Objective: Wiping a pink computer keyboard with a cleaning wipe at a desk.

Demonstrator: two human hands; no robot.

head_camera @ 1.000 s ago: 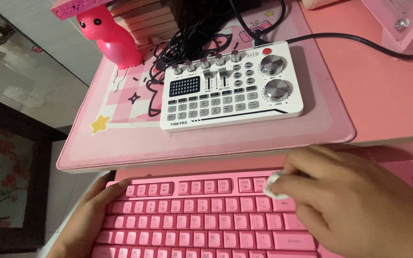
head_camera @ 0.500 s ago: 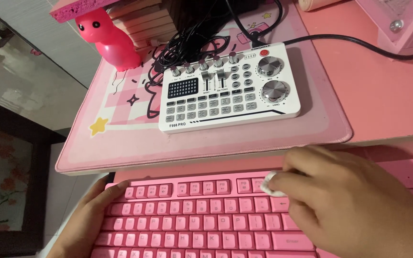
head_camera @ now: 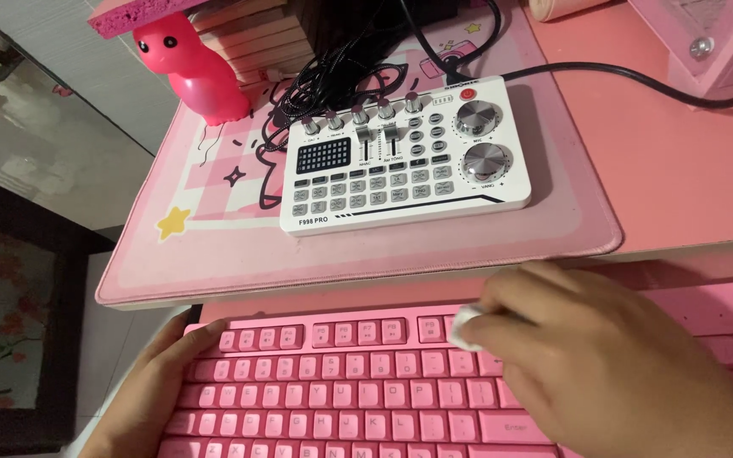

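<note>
A pink keyboard (head_camera: 358,382) fills the bottom of the view. My right hand (head_camera: 604,365) lies over its upper right part, fingers closed on a small white wad (head_camera: 467,328) that looks like a tissue or wipe, pressed against the top row of keys. My left hand (head_camera: 150,399) rests along the keyboard's left edge, fingers touching its corner and steadying it.
Beyond the keyboard lies a pink desk mat (head_camera: 214,246) carrying a white audio mixer (head_camera: 405,157) with knobs and buttons. Black cables (head_camera: 332,76) tangle behind it. A pink figurine (head_camera: 193,68) stands at the back left. A pink box (head_camera: 706,42) sits at the far right.
My right hand with the white wad has shifted slightly left along the top key row. My left hand stays at the keyboard's edge.
</note>
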